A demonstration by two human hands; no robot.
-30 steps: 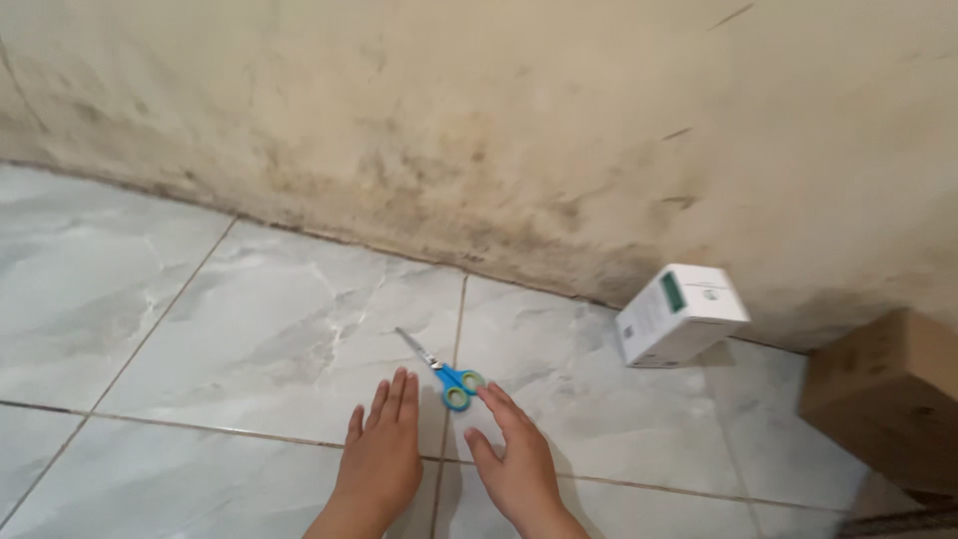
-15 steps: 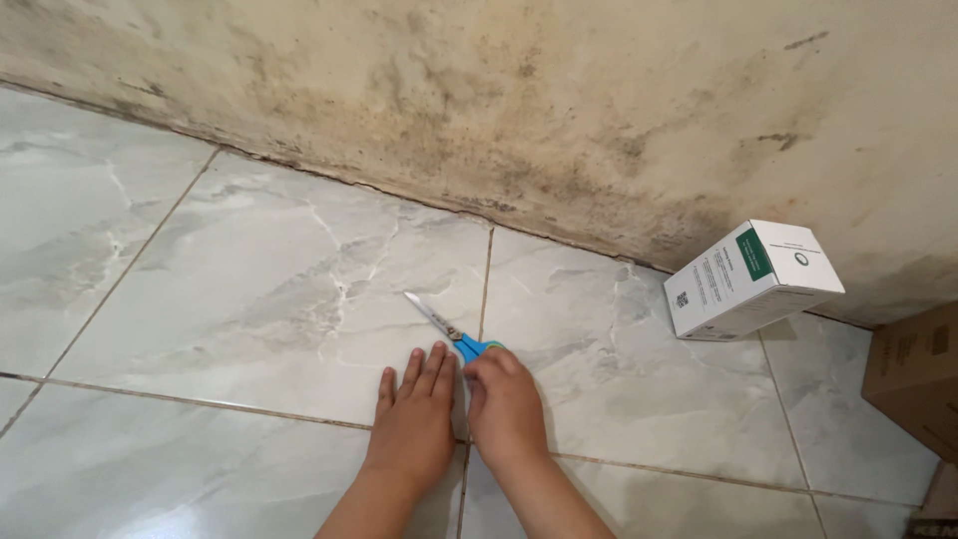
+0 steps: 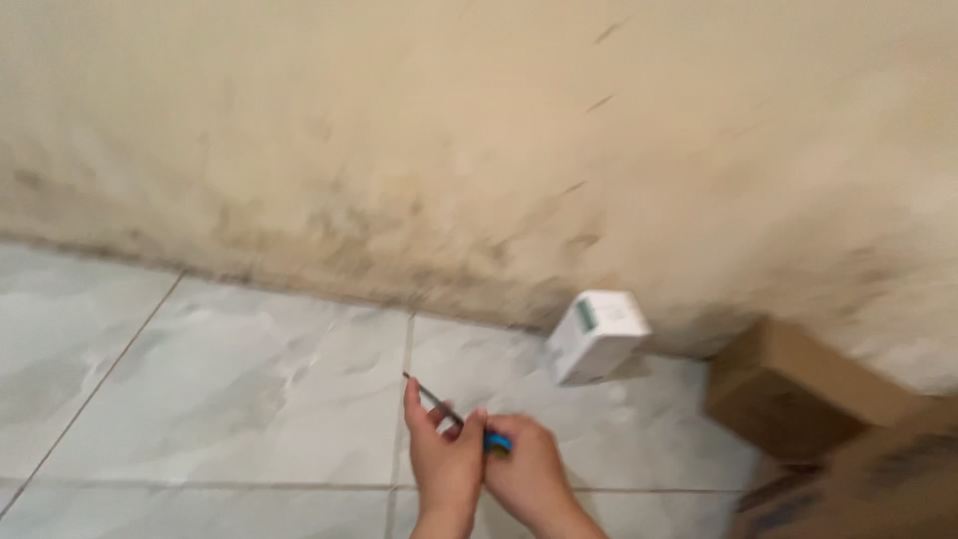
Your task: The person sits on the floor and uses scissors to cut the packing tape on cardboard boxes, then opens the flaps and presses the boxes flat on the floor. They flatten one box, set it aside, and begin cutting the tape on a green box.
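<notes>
Both our hands meet low over the floor: left hand (image 3: 444,461) pinches the scissors (image 3: 454,417) near the blades, right hand (image 3: 526,467) grips the blue handle. We judge them light, stiff, sharp-tipped; handles are safest.

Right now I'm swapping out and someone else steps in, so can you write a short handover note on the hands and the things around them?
Left hand: holds the scissors, blades pointing up-left, lifted off the floor.
Right hand: on the blue handle end; grip blurred.
White box: on the floor by the stained wall, right of the hands.
Brown cartons: far right.
Done: scissors picked up.
Left: nothing cut or opened; box looks closed.
</notes>
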